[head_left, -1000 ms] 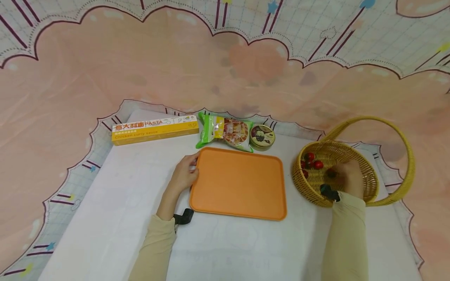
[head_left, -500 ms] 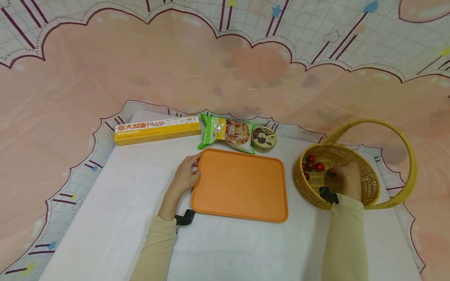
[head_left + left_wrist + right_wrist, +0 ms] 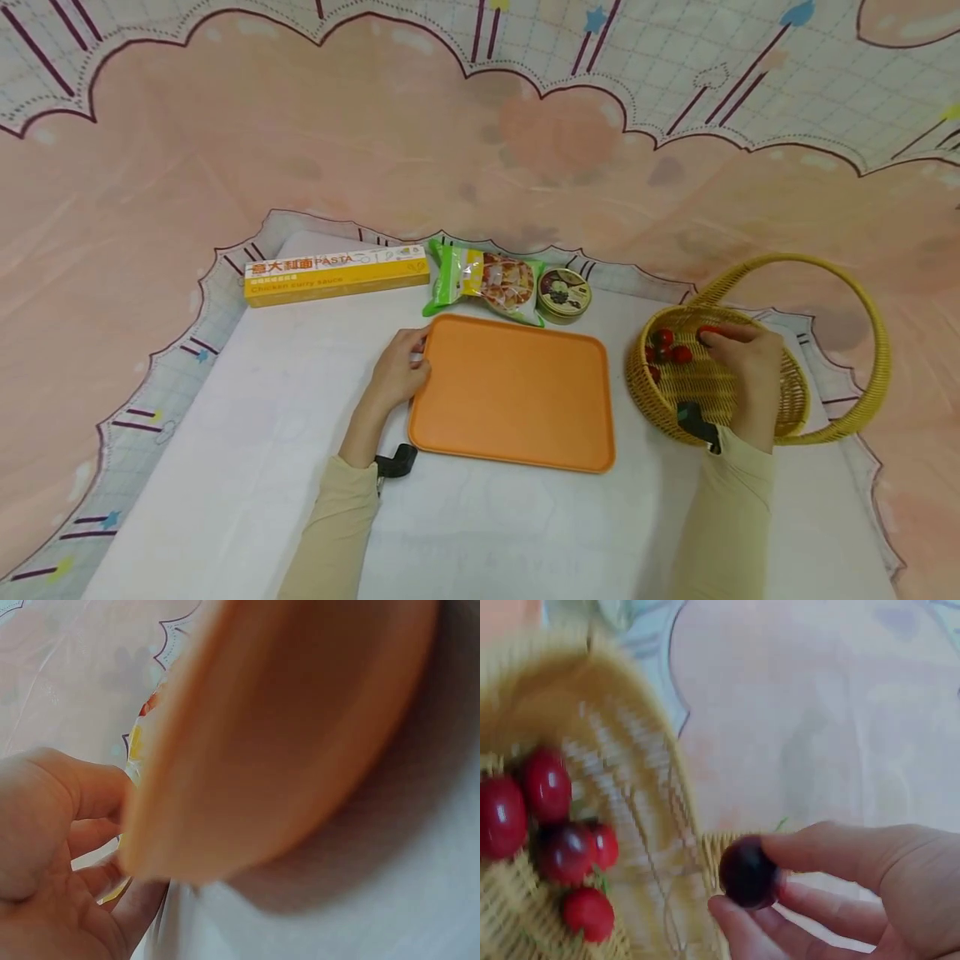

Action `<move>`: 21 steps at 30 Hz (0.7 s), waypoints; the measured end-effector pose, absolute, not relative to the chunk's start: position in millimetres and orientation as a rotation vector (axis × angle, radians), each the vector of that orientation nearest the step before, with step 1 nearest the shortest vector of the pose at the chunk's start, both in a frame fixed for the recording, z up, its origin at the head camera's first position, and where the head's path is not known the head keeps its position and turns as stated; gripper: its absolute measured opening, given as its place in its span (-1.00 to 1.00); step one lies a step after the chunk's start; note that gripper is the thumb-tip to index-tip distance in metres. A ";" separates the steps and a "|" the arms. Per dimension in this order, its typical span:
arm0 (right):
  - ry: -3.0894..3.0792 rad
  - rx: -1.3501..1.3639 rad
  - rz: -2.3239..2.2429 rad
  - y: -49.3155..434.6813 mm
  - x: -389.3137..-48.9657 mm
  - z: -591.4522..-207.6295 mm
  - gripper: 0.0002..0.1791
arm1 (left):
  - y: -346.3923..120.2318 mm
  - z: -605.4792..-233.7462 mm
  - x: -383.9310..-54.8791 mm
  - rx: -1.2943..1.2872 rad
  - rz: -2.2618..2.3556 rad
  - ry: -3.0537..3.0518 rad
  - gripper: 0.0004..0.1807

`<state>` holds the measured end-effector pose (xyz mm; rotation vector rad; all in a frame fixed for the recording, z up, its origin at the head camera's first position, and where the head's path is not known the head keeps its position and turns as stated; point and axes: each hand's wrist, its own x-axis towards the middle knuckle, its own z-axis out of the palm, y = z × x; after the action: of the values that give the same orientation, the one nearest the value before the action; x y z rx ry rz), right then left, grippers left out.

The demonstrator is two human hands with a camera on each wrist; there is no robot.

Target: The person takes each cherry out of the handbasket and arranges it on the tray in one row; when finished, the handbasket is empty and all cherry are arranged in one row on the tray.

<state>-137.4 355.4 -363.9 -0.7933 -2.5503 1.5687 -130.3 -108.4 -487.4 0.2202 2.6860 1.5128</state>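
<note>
My left hand (image 3: 400, 367) grips the left edge of an orange tray (image 3: 513, 392) lying on the white table. In the left wrist view, the thumb and fingers of that hand (image 3: 60, 840) meet the edge of the tray (image 3: 285, 735), which hides some fingertips. Over the wicker basket (image 3: 641, 396), my right hand (image 3: 752, 367) pinches a cherry tomato (image 3: 707, 333) between thumb and fingers. This tomato (image 3: 748, 871) looks dark red in the right wrist view. Several other cherry tomatoes (image 3: 681, 354) lie at the basket's left side.
Along the back of the table stand a yellow pasta box (image 3: 337, 275), a green-and-clear food packet (image 3: 487, 279) and a round tin (image 3: 564, 293). The basket's tall handle (image 3: 873, 333) leans out to the right. A patterned cloth (image 3: 375, 150) hangs behind.
My right hand has risen from the basket floor with a cherry tomato pinched in its fingers. The left hand stays at the tray's edge.
</note>
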 end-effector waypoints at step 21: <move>-2.547 -0.208 1.514 167.9 -160.2 -417.2 -0.67 | -110.7 -490.5 -131.9 0.218 1.482 2.695 -0.41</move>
<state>-160.2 167.9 -417.2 -0.2076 -2.5473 1.5140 -131.9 -110.7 -490.5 0.2181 2.6948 1.4824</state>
